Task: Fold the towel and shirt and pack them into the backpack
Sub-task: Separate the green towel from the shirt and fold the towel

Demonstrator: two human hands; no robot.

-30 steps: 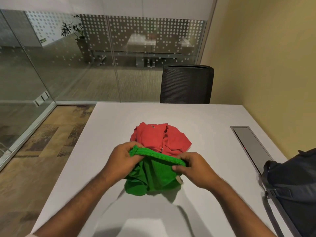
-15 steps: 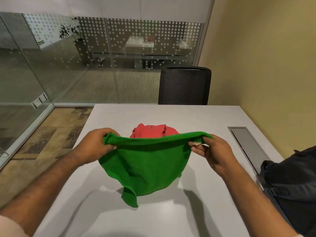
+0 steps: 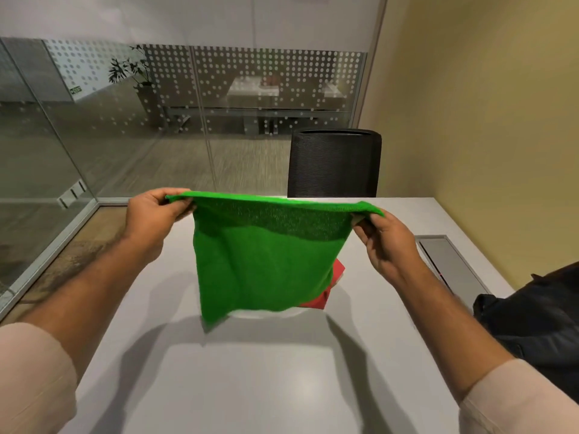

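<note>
Holding the green towel point(image 3: 266, 261) spread above the table point(image 3: 250, 386), my left hand point(image 3: 153, 220) and right hand point(image 3: 387, 242) each keep a pinching grip on a top corner; I judge nothing folded yet, red shirt point(image 3: 329, 292) and backpack point(image 3: 539, 324) untouched.

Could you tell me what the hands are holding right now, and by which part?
Both hold the green towel by its top edge: left hand pinches the left corner, right hand the right corner.

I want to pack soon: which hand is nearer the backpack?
Right. The right hand holds the towel corner just left of the backpack; the left hand holds the far corner.
</note>
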